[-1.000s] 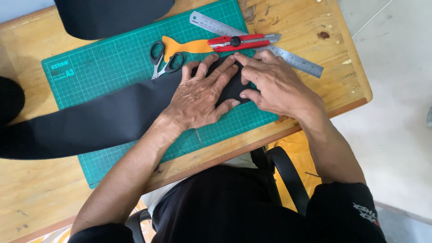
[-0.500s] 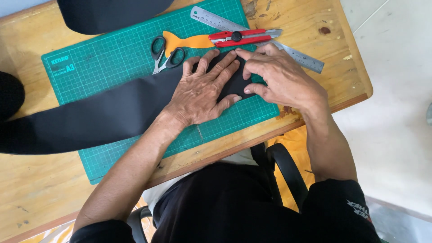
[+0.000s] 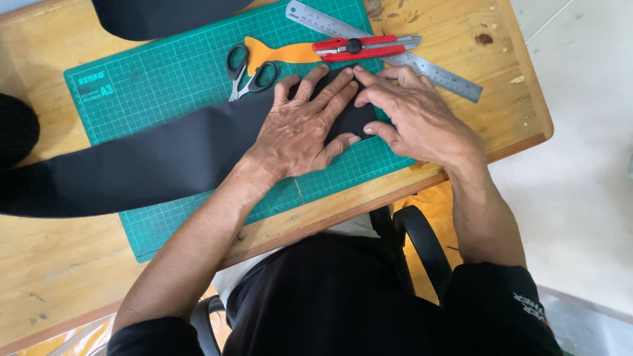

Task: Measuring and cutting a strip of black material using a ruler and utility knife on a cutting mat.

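A long black strip runs from the wooden table's left edge across a green cutting mat, ending near the mat's right edge under both hands. The left hand lies flat, fingers spread, on the strip's end; the right hand touches it alongside, fingertips pressing the strip's tip. Just beyond the fingers lie scissors, an orange scraper, a red utility knife and a steel ruler, with bare wood further right.

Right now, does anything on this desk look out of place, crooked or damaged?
Nothing looks damaged or spilled. The black sheet lies askew across the green cutting mat, with the left hand and right hand pressing its end flat. The steel ruler also sits diagonally, half off the mat, with the red utility knife on it.
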